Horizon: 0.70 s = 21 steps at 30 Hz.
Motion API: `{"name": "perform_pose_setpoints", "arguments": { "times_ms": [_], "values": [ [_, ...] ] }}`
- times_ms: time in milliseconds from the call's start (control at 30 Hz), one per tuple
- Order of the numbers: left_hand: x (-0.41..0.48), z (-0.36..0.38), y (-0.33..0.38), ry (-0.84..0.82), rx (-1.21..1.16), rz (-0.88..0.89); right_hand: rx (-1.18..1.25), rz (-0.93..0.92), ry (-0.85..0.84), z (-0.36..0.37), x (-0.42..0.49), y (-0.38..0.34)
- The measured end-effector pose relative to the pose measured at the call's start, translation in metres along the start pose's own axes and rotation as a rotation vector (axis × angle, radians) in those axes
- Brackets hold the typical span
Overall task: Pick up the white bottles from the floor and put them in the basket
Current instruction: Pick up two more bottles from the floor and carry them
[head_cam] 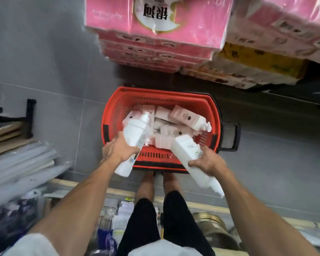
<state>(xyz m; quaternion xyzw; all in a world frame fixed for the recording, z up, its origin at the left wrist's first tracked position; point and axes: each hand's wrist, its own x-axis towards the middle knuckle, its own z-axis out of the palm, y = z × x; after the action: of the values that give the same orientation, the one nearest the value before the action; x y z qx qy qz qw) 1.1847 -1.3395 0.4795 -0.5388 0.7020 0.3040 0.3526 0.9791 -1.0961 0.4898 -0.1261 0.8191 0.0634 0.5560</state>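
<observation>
— Holding anything, the left hand?
— Fingers wrapped round a white bottle, nozzle over the basket. Right hand grips a second bottle, base above the near rim.

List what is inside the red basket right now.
The red basket holds a loose pile of pale pump bottles. The two held white bottles cover the pile's near part, and anything beneath the pile is hidden.

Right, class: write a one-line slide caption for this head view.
Left hand holds the left bottle, right hand the right bottle, over the red basket.
</observation>
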Motion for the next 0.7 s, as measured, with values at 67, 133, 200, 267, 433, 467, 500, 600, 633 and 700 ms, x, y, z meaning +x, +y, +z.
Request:
{"name": "perform_pose_setpoints", "arguments": {
  "times_ms": [67,133,200,267,433,467,500,600,633,700],
  "values": [
    [0.031,0.011,0.01,-0.001,0.08,0.007,-0.085,0.014,0.014,-0.004,0.041,-0.012],
    [0.062,0.022,0.017,-0.014,0.158,0.016,-0.155,0.021,0.04,-0.004,0.078,-0.022],
    [0.092,0.032,0.023,-0.025,0.222,0.035,-0.243,-0.008,0.065,0.0,0.111,-0.031],
    [0.123,0.04,0.024,-0.042,0.244,0.077,-0.34,-0.063,0.088,0.007,0.142,-0.039],
    [0.193,0.06,0.022,-0.041,0.311,0.348,-0.503,-0.192,0.099,0.036,0.212,-0.06],
    [0.204,0.064,0.023,-0.017,0.356,0.407,-0.526,-0.216,0.107,0.044,0.221,-0.066],
    [0.213,0.066,0.024,0.004,0.402,0.445,-0.548,-0.244,0.128,0.052,0.228,-0.071],
    [0.225,0.068,0.029,0.06,0.416,0.499,-0.535,-0.38,0.23,0.071,0.233,-0.08],
    [0.225,0.067,0.03,0.109,0.368,0.505,-0.522,-0.418,0.249,0.074,0.23,-0.081],
    [0.221,0.059,0.036,0.243,0.186,0.447,-0.484,-0.458,0.238,0.074,0.218,-0.081]
  ]
}}
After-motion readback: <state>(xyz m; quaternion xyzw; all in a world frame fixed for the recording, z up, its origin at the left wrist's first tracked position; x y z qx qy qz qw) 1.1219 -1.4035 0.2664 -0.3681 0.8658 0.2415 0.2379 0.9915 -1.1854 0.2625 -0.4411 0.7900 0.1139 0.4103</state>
